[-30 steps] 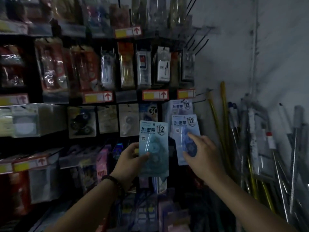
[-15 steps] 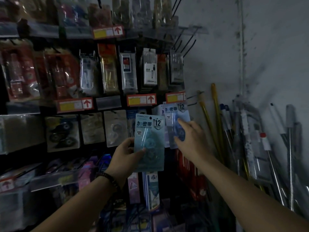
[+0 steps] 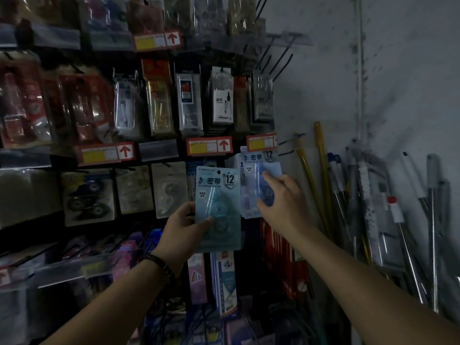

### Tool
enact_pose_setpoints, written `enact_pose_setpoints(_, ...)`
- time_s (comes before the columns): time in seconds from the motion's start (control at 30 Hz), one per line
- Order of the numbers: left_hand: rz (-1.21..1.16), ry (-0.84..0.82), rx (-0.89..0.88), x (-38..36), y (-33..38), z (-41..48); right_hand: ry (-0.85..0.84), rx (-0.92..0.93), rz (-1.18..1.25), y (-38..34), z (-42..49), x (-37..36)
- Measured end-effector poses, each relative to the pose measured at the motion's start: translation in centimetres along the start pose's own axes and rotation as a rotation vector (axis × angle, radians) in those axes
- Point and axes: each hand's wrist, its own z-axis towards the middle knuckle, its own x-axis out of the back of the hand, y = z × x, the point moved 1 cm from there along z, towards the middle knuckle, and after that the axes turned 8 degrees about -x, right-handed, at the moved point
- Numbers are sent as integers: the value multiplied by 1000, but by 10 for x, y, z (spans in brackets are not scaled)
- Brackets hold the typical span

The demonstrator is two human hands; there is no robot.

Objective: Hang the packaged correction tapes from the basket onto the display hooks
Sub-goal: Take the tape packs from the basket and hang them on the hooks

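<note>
Hands work side by side at the right end of the rack. The left hand (image 3: 184, 227) pinches a teal correction tape pack (image 3: 218, 207) low on its card, thumb on the front and fingers behind. It holds the pack upright just in front of the row under a price label (image 3: 209, 146), and the hang hole (image 3: 219, 172) is free, not yet on any hook. The right hand (image 3: 281, 197) is on a blue correction tape pack (image 3: 258, 170) in the last column, forefinger laid on the blister and thumb at the card's lower left. In this dim light it cannot be told whether those fingers pinch the card or only press it flat, nor whether its hole is over a hook, since the end label (image 3: 261, 143) hides that spot. The basket is out of view.

To do this step well, the person should seat the blue pack fully, sliding it back until it hangs square with the packs behind. The teal pack then needs raising so its hole meets a hook tip, gripped nearer the top to keep the card from flexing. Bare hooks (image 3: 286, 141) project just to the right, near the leaning poles (image 3: 321, 175).
</note>
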Motion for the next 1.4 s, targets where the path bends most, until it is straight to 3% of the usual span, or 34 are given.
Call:
enact_pose_setpoints(0.13, -15, 31, -6, 0, -6, -2, -93, -46, -36, -1, 9, -8)
enact_pose_setpoints(0.53, -82, 43, 31, 6, -13, -1, -102, -23, -150, -7, 19, -29)
enact_pose_setpoints(0.7, -140, 55, 33, -2, -8, 3, -13, 135, 57, -31, -30, -2)
enact_pose_setpoints(0.83, -217, 10, 21, -19, -4, -2, -130, 141, 172, -46, -77, 2)
enact_pose_setpoints(1.0, -252, -72, -18, -36, -9, -4, -80, 78, 206, -38, -78, 1)
enact_pose_setpoints(1.1, -115, -97, -39, -36, -7, 0, -66, -36, 206, -25, -64, 0)
enact_pose_setpoints(1.23, 291, -74, -215, -30, -5, 4, -5, -170, 221, -12, -44, -1)
enact_pose_setpoints(1.4, 528, -77, -336, -19, 0, 2, 57, -178, 146, -7, -20, 5)
